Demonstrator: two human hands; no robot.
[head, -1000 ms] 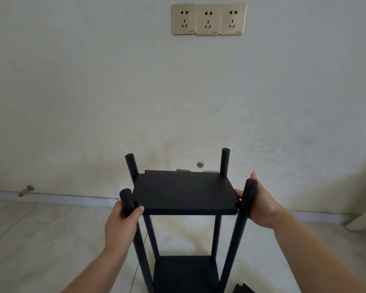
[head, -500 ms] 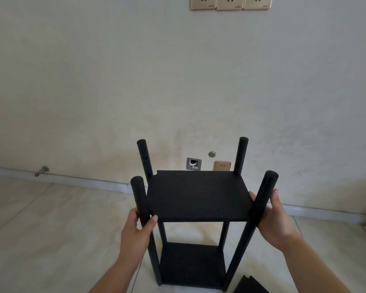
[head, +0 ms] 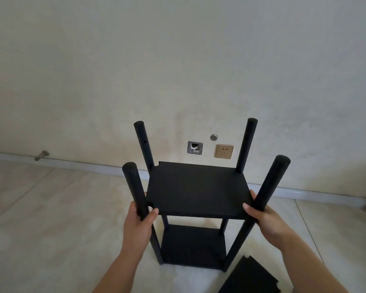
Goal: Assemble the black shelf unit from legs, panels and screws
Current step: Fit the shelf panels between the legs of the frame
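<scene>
The black shelf unit stands upright on the pale floor with four round legs. Its middle panel [head: 197, 189] sits between the legs, and a bottom panel [head: 193, 246] lies near the floor. My left hand [head: 138, 218] grips the near left leg [head: 133, 187] just below the middle panel's notched corner. My right hand [head: 264, 218] grips the near right leg [head: 268, 187], thumb on the panel's front right corner. The far left leg [head: 144, 144] and far right leg [head: 246, 144] rise above the panel. A loose black panel [head: 249, 275] lies on the floor at lower right.
A cream wall stands close behind the unit, with a gold socket [head: 224, 151], an open metal wall box [head: 195, 147] and a round cap [head: 213, 137]. A white skirting board [head: 93, 167] runs along the floor. A metal door stop [head: 41, 155] sticks out at left.
The view has tilted downward, so the unit's base and the loose panel now show. Both hands have slid down the near legs to the level of the middle panel.
</scene>
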